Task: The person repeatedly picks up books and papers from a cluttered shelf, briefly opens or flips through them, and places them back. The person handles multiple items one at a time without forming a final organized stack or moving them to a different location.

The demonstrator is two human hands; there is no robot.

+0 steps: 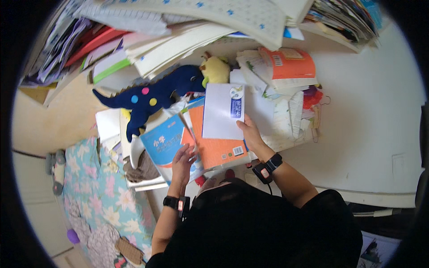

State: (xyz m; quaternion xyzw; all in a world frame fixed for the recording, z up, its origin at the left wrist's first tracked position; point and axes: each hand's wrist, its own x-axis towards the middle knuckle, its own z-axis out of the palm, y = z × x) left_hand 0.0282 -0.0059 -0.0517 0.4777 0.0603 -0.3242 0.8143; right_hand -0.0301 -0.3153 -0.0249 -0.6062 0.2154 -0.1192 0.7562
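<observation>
My right hand (250,133) grips the lower right corner of a white-covered notebook (219,112) with a blue label, held over an orange book (221,147). My left hand (183,162) is over the right part of a blue workbook (164,137), fingers apart and slightly curled; whether it touches the cover is not plain. The workbook lies beside the orange book, near its left edge. Behind them a dark blue dinosaur plush (161,90) with coloured dots lies by a yellow plush (216,69). Both my wrists wear black straps with small devices.
Shelves of stacked papers (187,43) and folders overhang the desk's far side. Loose papers and an orange-covered booklet (293,65) lie to the right, beside a red item (312,98). A brown furry item (142,169) is at the desk's left. A bed with a floral cover (104,187) stands left.
</observation>
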